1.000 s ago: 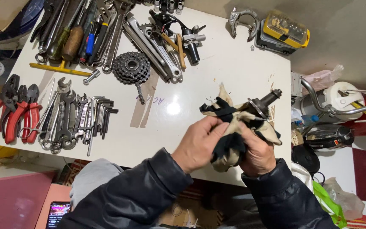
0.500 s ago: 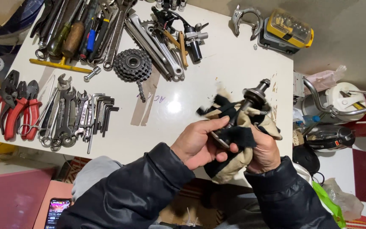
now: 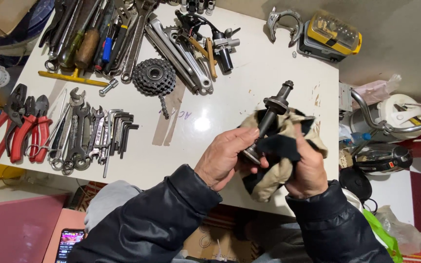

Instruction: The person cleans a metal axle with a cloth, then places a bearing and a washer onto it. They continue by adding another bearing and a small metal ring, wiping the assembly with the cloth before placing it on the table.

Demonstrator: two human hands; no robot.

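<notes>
Both hands close on one dark metal axle (image 3: pixel 268 122) and the rag (image 3: pixel 278 160) wrapped round it. Left hand (image 3: pixel 226 158) pinches the lower end of the axle between thumb and curled fingers; right hand (image 3: pixel 309 168) is clenched around the tan and black rag, which bunches about the middle of the axle. The axle tilts up and away from the person, its threaded tip and a wide collar poking free of the cloth — held in the air above the near right part of the white tabletop (image 3: pixel 249 83), close to its near edge.

Along the left edge lie red-handled pliers (image 3: pixel 23 129), and just beside them a row of wrenches (image 3: pixel 76 134) and a fan of hex keys (image 3: pixel 118 134). At the far left corner sits a heap of screwdrivers and long tools (image 3: pixel 91 36), with a yellow-handled tool (image 3: pixel 71 78) lying across in front of them. Toward the middle of the far edge rests a toothed cog cluster (image 3: pixel 154 76), then a pair of long silver crank arms (image 3: pixel 179 53) and a small dark part with a cable (image 3: pixel 215 41). Near the far right corner lie a curved metal brake piece (image 3: pixel 283 22) and a yellow-lidded case (image 3: pixel 332 34) — well apart from the hands.
</notes>
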